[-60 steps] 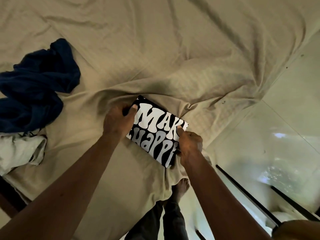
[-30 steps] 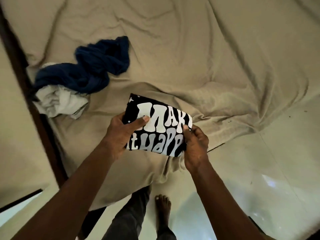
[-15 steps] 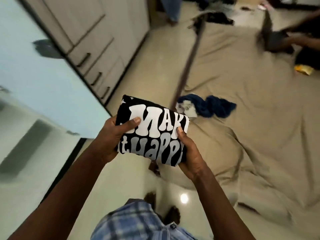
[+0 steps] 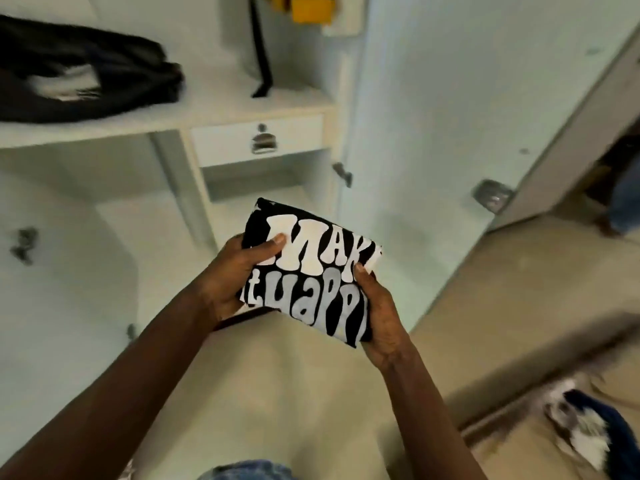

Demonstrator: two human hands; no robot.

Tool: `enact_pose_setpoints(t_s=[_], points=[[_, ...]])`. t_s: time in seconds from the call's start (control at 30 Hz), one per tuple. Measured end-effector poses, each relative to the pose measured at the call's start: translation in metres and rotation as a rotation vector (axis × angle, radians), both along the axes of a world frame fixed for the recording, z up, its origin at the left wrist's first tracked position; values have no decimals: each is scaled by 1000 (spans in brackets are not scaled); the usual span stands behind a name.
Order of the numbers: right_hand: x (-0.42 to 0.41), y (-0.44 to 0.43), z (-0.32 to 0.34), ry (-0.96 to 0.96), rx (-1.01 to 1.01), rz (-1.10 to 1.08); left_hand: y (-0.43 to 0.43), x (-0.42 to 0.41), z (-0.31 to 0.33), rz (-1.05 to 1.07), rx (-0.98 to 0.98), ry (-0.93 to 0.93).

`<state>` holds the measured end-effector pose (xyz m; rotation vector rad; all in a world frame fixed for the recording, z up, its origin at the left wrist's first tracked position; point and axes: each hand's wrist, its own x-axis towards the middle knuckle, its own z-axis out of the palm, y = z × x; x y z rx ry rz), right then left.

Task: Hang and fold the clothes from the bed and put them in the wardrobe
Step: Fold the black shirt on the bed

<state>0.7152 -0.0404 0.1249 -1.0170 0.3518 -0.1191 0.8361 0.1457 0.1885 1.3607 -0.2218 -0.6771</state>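
Note:
A folded black T-shirt (image 4: 313, 271) with big white lettering is held at chest height in front of the open white wardrobe (image 4: 242, 109). My left hand (image 4: 235, 275) grips its left edge, thumb on top of the print. My right hand (image 4: 379, 317) grips its right edge, thumb on the fabric. A stack of folded black clothes (image 4: 86, 77) lies on the wardrobe shelf at upper left. A blue garment (image 4: 613, 434) and a white one (image 4: 581, 434) lie on the bed at lower right.
A small drawer (image 4: 258, 140) with a metal handle sits under the shelf. The open wardrobe door (image 4: 450, 116) stands to the right. A black strap (image 4: 259, 46) and a yellow item (image 4: 311, 8) hang inside. The beige floor (image 4: 277, 393) lies below my arms.
I lifted the folded T-shirt off the bed and turned from the bed towards the wardrobe. Both hands kept their grip; the bed now lies at lower right.

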Motion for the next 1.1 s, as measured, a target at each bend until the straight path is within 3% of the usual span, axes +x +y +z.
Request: enact_pose_setpoints(t_s=[0.33,0.5,0.6,0.73,1.0,1.1], points=[[193,135,41,-74,-203,91,156,145,19,391,-26,-23],[269,168,65,-121,-177,146,204,193,31,336,-96,-38],[322,178,73,-154,-210,223,218,223,35,353,-113,-73],[401,184,83,-192,-258,279,221,280,50,556,-118,-122],[553,177,110,-253,-336,273,205,396,112,742,-79,-279],[609,157,101,-234,-401,172,203,442,120,831,-78,-321]])
